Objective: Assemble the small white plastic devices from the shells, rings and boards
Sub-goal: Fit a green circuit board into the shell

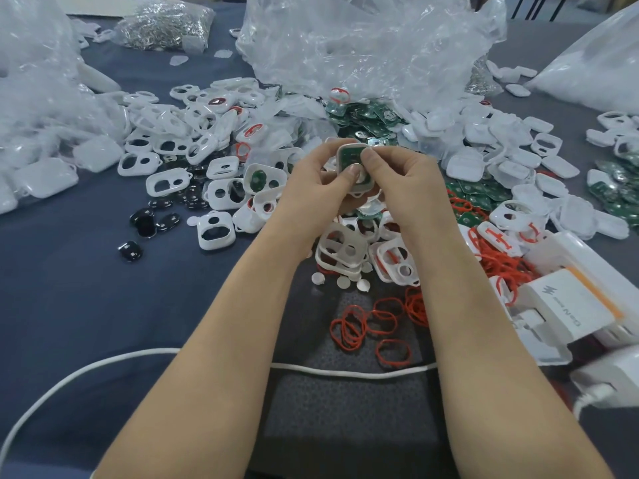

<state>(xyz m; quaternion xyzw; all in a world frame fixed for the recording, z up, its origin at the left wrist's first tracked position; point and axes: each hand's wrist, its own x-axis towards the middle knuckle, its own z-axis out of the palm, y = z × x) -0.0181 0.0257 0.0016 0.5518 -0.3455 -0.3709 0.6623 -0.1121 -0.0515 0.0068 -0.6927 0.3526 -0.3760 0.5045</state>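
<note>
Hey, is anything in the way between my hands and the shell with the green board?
Nothing visible is. The left hand and the right hand both grip the white shell, with the thumbs pressing on the green board inside it.

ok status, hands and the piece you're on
Holding: left hand and right hand both pinch one shell. Inside it a green board. Nothing in the way.

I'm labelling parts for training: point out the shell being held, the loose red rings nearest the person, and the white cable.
held shell (351, 146): head view, on its white top rim.
red rings (346, 333): head view, where several overlap.
white cable (345, 372): head view, on its middle stretch.
</note>
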